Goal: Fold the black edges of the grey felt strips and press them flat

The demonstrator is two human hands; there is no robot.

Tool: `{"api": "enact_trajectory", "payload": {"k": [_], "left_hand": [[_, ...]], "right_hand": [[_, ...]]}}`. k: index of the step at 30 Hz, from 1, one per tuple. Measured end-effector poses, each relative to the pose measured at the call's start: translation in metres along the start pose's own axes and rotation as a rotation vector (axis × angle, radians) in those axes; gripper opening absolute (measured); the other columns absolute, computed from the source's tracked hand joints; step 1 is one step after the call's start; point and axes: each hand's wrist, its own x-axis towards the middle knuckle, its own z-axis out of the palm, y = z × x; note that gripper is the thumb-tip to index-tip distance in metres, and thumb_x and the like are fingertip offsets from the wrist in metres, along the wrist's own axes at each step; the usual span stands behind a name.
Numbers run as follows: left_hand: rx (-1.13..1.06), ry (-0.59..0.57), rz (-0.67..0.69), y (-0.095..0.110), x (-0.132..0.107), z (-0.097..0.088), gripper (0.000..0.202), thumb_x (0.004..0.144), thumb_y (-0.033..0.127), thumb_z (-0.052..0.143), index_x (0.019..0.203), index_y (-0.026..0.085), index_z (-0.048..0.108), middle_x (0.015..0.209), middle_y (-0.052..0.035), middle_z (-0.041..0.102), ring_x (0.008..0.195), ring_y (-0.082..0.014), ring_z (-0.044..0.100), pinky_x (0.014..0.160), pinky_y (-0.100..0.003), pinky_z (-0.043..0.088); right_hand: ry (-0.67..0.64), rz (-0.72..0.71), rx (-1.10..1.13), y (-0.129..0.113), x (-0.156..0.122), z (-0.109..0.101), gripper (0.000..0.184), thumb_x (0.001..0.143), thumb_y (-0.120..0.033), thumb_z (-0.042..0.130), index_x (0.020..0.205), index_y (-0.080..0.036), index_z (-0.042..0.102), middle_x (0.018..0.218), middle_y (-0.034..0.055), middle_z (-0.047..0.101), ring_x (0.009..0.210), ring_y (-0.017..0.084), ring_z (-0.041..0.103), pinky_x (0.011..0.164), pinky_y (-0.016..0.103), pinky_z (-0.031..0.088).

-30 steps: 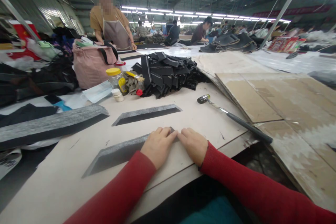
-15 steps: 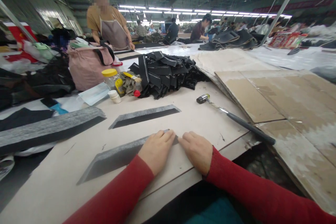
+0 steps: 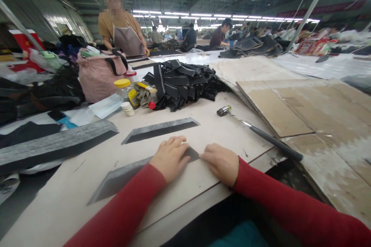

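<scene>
A dark strip with a grey fuzzy border [image 3: 117, 177] lies on the pale board [image 3: 69, 200] in front of me. Flat across the right half of this strip rests my left hand [image 3: 170, 160], its fingers slightly apart. At the strip's pointed right end, my right hand [image 3: 222, 164] has thumb and fingers closed on the corner. A second strip of the same kind [image 3: 160, 129] lies farther back, touched by neither hand. Off to the right of my hands is a mallet [image 3: 257, 132] with a black handle. Part of the near strip is hidden under my left hand and forearm.
Behind the strips rises a heap of black strips [image 3: 185, 83], beside a yellow-lidded jar [image 3: 125, 92] and a small white bottle [image 3: 128, 109]. Larger grey-black pieces [image 3: 58, 141] lie left. Cardboard [image 3: 290, 104] covers the right. A person in an apron [image 3: 126, 38] stands across the table.
My left hand has slid slightly left along the strip and its fingers have spread, uncovering more of the right end. My right hand has moved slightly right, staying at the corner.
</scene>
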Motion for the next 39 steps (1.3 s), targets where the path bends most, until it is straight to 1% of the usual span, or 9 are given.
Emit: {"api": "enact_trajectory", "payload": {"k": [3,6,10,15,21,24,30,35,39], "left_hand": [[-0.088,0.037,-0.096,-0.008,-0.002,0.01,0.038,0.075,0.038,0.049,0.109,0.023,0.046,0.126,-0.0051,0.038,0.112,-0.0227,0.036,0.087,-0.04,0.035],[-0.119,0.08,-0.142,-0.012,-0.003,0.017,0.052,0.073,0.042,0.05,0.119,0.021,0.038,0.128,-0.0073,0.038,0.115,-0.0229,0.035,0.091,-0.041,0.032],[-0.121,0.096,-0.141,-0.012,-0.004,0.017,0.049,0.073,0.041,0.051,0.116,0.02,0.042,0.124,-0.0076,0.043,0.113,-0.023,0.036,0.09,-0.04,0.032],[-0.144,0.119,-0.132,-0.01,-0.004,0.013,0.04,0.072,0.04,0.053,0.107,0.022,0.048,0.111,-0.0048,0.051,0.103,-0.022,0.042,0.084,-0.038,0.035],[-0.187,0.124,-0.171,-0.015,-0.001,0.012,0.02,0.074,0.034,0.052,0.087,0.02,0.054,0.088,-0.0024,0.054,0.087,-0.0188,0.048,0.075,-0.032,0.038],[-0.207,0.109,-0.189,-0.017,0.001,0.012,0.019,0.074,0.034,0.051,0.086,0.019,0.053,0.085,-0.0022,0.055,0.084,-0.0186,0.048,0.072,-0.031,0.038],[-0.218,0.116,-0.196,-0.015,0.001,0.013,0.021,0.074,0.035,0.051,0.087,0.019,0.054,0.086,-0.0021,0.056,0.085,-0.0187,0.049,0.072,-0.031,0.038],[-0.242,0.135,-0.189,-0.014,0.001,0.013,0.019,0.075,0.034,0.049,0.086,0.019,0.055,0.084,-0.0021,0.057,0.083,-0.0181,0.05,0.072,-0.03,0.039],[-0.237,0.151,-0.158,-0.013,0.002,0.013,0.016,0.077,0.029,0.047,0.087,0.019,0.055,0.084,-0.0017,0.058,0.083,-0.0172,0.05,0.073,-0.029,0.038]], "right_hand": [[-0.082,0.03,0.226,0.013,0.015,-0.009,0.024,0.076,-0.012,0.041,0.087,-0.017,0.062,0.083,0.0053,0.061,0.078,0.014,0.054,0.072,0.025,0.039],[-0.27,0.201,0.516,0.019,0.037,-0.012,0.024,0.08,-0.018,0.037,0.09,-0.015,0.059,0.069,0.0022,0.061,0.056,0.01,0.055,0.058,0.022,0.042],[-0.493,0.307,0.753,0.019,0.062,-0.009,0.025,0.081,-0.03,0.039,0.082,-0.014,0.058,0.05,-0.0027,0.054,0.037,0.007,0.046,0.041,0.019,0.037],[-0.296,0.183,0.58,0.017,0.074,-0.004,0.02,0.072,-0.032,0.053,0.075,-0.014,0.061,0.05,-0.003,0.052,0.047,0.008,0.046,0.047,0.019,0.034],[-0.09,0.15,0.492,0.018,0.067,0.004,0.023,0.072,-0.033,0.053,0.07,-0.012,0.062,0.058,-0.0005,0.056,0.056,0.009,0.047,0.05,0.02,0.033],[-0.113,0.19,0.633,0.02,0.062,0.003,0.025,0.075,-0.033,0.048,0.071,-0.012,0.061,0.052,-0.0025,0.051,0.05,0.008,0.045,0.048,0.019,0.034],[-0.342,0.222,0.84,0.028,0.049,-0.002,0.024,0.073,-0.034,0.051,0.075,-0.012,0.06,0.05,-0.0039,0.05,0.044,0.007,0.043,0.043,0.018,0.033],[-0.147,0.122,0.576,0.029,0.041,0.004,0.019,0.072,-0.029,0.051,0.071,-0.013,0.062,0.056,-0.0015,0.055,0.053,0.009,0.045,0.052,0.02,0.035],[-0.13,0.078,0.532,0.03,0.043,0.0,0.019,0.073,-0.027,0.051,0.075,-0.013,0.063,0.064,0.0007,0.059,0.059,0.011,0.049,0.057,0.022,0.037]]}}
